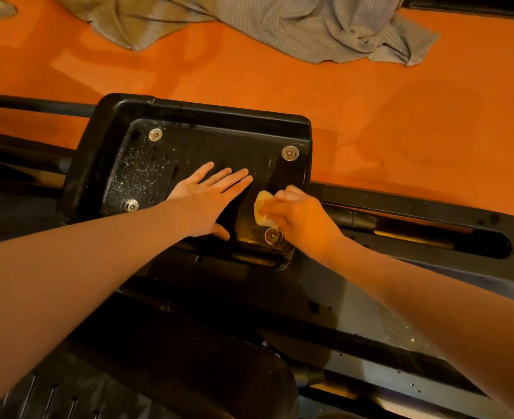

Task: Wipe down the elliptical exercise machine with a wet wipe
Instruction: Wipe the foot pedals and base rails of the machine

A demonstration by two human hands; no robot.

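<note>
- Left part of the frame: the foot pedal (pixel 189 164) of the elliptical machine (pixel 370 313) occupied the centre-left. White dust speckled its left portion, near the two left bolts (pixel 155 135). That zone looked not yet wiped.
- Centre: the left hand (pixel 210 196) lay flat on the pedal surface, fingers straight and spread, palm down. It held nothing and appeared to brace the pedal.
- Right of centre: the right hand (pixel 301 219) pinched the wet wipe (pixel 261 208) with curled fingers and pressed it onto the pedal, just above the lower right bolt (pixel 272 235). The fingers were blurred, so the exact grip could not be told.
- Upper part of the frame: a grey cloth (pixel 280 25) lay crumpled on the orange floor (pixel 401 116), well apart from the machine.
- Risk, judged: the pedal could swing on its arm if the bracing hand lifted, and the wipe stroke would then slip.
- Risk, judged: the wipe was bunched small, so it could snag on a bolt head or skip the grooves.
- Risk, judged: the bracing hand covered the pedal centre, so that patch could be missed.
</note>
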